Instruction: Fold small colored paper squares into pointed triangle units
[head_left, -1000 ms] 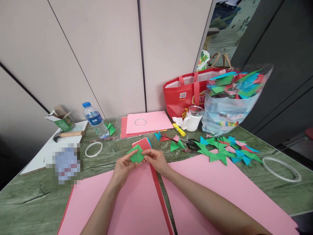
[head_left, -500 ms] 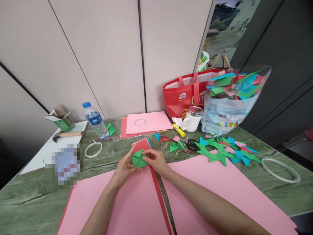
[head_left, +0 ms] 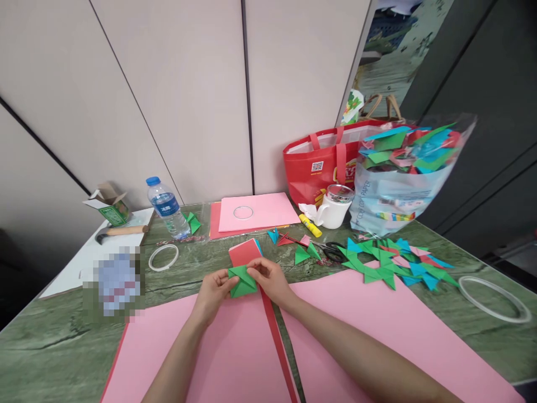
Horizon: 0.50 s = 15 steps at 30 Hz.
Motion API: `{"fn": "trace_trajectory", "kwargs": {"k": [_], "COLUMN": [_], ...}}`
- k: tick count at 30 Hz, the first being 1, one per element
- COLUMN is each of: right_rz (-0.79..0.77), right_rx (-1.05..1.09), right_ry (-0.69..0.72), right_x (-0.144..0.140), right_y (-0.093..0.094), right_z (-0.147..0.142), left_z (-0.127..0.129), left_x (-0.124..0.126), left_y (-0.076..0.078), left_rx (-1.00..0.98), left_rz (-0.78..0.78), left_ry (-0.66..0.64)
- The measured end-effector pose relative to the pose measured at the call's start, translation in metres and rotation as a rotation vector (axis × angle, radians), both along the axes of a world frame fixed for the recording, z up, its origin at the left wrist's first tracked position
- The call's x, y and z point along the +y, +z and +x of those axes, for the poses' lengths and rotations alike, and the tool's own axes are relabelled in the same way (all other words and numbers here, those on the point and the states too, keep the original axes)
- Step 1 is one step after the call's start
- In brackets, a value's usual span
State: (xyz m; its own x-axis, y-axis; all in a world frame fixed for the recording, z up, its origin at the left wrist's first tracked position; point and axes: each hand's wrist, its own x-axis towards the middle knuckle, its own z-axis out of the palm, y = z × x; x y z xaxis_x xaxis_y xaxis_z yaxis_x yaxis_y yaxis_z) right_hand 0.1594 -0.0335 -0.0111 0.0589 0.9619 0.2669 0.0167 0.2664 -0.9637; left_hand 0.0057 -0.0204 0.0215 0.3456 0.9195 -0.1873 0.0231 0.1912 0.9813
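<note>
Fingertips of the left hand (head_left: 215,291) and right hand (head_left: 268,278) pinch a folded green paper piece (head_left: 242,280) from either side, just above the near pink sheet (head_left: 235,347). A small red paper stack (head_left: 244,252) lies just beyond the piece. Uneven pressure could skew the crease or tear the thin paper.

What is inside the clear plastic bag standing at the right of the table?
The clear plastic bag is topped with folded paper pieces in green, blue, red and pink. Lower down, its printed, hazy wall hides most of the contents; only coloured patches show through.
</note>
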Motion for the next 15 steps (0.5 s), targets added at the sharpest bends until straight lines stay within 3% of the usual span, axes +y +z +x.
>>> {"fn": "trace_trajectory", "kwargs": {"k": [5, 10, 15], "right_rz": [-0.04, -0.087, -0.038], "right_rx": [-0.036, 0.014, -0.043], "right_ry": [0.013, 0.098, 0.114], "right_x": [0.0022, 0.0019, 0.0004], "right_y": [-0.0039, -0.0029, 0.0], "right_z": [0.0001, -0.0026, -0.0016], "left_z": [0.0021, 0.0019, 0.0048], "left_x": [-0.0022, -0.0019, -0.0048], "left_y": [0.0002, -0.0021, -0.0006], "left_rx": [0.038, 0.147, 0.216], "left_rz": [-0.029, 0.102, 0.175], "left_ry": [-0.005, 0.075, 0.025]}}
